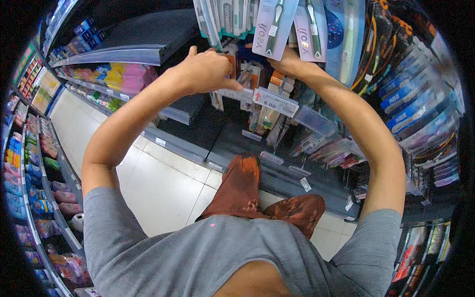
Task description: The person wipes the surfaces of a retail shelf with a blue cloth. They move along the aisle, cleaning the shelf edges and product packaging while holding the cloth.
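My left hand (209,71) reaches in among hanging packs on a store rack, its back towards me. Its thumb lies by a faded price tag (232,94), and its other fingertips curl out of sight beside an orange-and-white pack (232,61). Opposite it, my right hand (287,62) is partly covered by a carded toothbrush pack (272,33) with a dark green brush. A second such toothbrush pack (311,31) hangs just to the right. Between the hands are small hanging packs (249,76) and a price tag holder (275,102). What either hand grips is hidden.
Toothbrush packs (232,18) hang above my left hand. More blister packs (404,96) fill the rack at right. A dark shelf (148,28) with a clear front rail (111,55) juts out at left. Across the tiled aisle (159,185) stand stocked shelves (41,159).
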The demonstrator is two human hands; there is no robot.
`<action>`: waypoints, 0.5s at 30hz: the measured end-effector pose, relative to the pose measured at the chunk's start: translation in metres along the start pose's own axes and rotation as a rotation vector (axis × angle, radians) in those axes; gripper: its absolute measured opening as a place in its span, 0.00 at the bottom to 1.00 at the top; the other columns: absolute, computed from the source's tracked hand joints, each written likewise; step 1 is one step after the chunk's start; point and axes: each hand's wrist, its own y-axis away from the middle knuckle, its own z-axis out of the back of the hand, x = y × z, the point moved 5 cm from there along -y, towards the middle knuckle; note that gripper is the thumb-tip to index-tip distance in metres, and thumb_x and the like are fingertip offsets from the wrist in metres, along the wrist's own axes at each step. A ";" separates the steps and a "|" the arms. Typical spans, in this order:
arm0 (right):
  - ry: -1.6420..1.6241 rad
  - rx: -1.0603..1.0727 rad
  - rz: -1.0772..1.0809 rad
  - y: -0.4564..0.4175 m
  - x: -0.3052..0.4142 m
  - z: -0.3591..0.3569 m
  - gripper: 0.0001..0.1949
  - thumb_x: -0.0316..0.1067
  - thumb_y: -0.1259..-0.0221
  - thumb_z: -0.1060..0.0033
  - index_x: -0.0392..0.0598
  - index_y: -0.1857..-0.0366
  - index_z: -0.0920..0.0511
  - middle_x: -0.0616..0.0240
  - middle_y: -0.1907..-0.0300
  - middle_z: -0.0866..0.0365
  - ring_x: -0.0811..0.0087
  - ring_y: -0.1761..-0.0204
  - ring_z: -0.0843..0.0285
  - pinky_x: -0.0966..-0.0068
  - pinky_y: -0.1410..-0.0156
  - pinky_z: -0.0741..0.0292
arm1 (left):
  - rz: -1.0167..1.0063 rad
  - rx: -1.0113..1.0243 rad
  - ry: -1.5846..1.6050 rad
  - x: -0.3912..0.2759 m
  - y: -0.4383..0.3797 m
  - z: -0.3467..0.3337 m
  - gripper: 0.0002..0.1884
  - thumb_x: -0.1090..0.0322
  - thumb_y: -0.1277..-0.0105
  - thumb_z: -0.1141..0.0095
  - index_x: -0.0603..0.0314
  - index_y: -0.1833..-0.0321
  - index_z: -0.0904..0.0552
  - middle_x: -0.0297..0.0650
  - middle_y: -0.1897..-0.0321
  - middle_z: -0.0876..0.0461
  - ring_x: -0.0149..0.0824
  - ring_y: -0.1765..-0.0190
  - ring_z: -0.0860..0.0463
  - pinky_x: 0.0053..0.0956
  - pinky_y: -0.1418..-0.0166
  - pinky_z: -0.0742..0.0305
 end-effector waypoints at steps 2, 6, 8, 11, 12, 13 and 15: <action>-0.090 0.130 -0.132 0.006 0.018 0.001 0.26 0.18 0.36 0.54 0.58 0.36 0.25 0.52 0.42 0.23 0.58 0.41 0.24 0.66 0.35 0.27 | -0.040 -0.127 -0.054 -0.009 0.003 -0.012 0.28 0.39 0.42 0.38 0.52 0.49 0.14 0.41 0.43 0.20 0.48 0.32 0.29 0.75 0.35 0.43; -0.391 0.485 -0.472 0.036 0.111 0.052 0.29 0.19 0.39 0.55 0.62 0.35 0.26 0.55 0.48 0.19 0.57 0.49 0.20 0.70 0.43 0.24 | 0.051 -0.125 -0.110 -0.013 0.003 -0.025 0.27 0.39 0.43 0.38 0.52 0.51 0.14 0.41 0.53 0.15 0.47 0.38 0.23 0.74 0.34 0.46; -0.235 0.200 0.023 0.044 0.081 0.036 0.28 0.21 0.40 0.57 0.63 0.37 0.24 0.52 0.47 0.19 0.56 0.49 0.19 0.65 0.44 0.22 | 0.018 -0.238 -0.135 -0.023 -0.001 -0.017 0.25 0.40 0.43 0.38 0.52 0.55 0.12 0.42 0.59 0.14 0.48 0.41 0.21 0.73 0.34 0.46; -0.089 0.312 -0.003 0.045 0.116 0.052 0.28 0.21 0.43 0.55 0.63 0.40 0.22 0.51 0.44 0.21 0.51 0.42 0.24 0.62 0.38 0.26 | 0.039 -0.292 -0.093 -0.019 0.011 -0.016 0.24 0.40 0.44 0.37 0.56 0.67 0.11 0.48 0.67 0.13 0.53 0.41 0.20 0.75 0.34 0.50; -0.092 0.230 0.107 0.048 0.099 0.045 0.27 0.21 0.43 0.54 0.63 0.41 0.22 0.52 0.44 0.21 0.52 0.42 0.23 0.62 0.39 0.25 | 0.018 -0.328 -0.095 -0.023 0.010 -0.012 0.25 0.39 0.44 0.37 0.58 0.69 0.11 0.49 0.67 0.13 0.54 0.40 0.21 0.76 0.34 0.52; -0.105 0.161 0.237 0.046 0.108 0.048 0.26 0.21 0.43 0.53 0.62 0.41 0.21 0.53 0.44 0.21 0.53 0.42 0.23 0.62 0.39 0.24 | 0.019 -0.353 -0.091 -0.021 0.013 -0.011 0.26 0.39 0.45 0.37 0.60 0.71 0.12 0.50 0.66 0.13 0.56 0.39 0.22 0.77 0.34 0.53; 0.017 0.338 0.129 0.047 0.105 0.048 0.24 0.24 0.42 0.47 0.61 0.42 0.22 0.55 0.43 0.21 0.55 0.44 0.22 0.62 0.40 0.23 | 0.046 -0.321 -0.100 -0.015 0.014 -0.012 0.31 0.35 0.45 0.38 0.63 0.73 0.13 0.52 0.65 0.13 0.58 0.36 0.24 0.79 0.34 0.56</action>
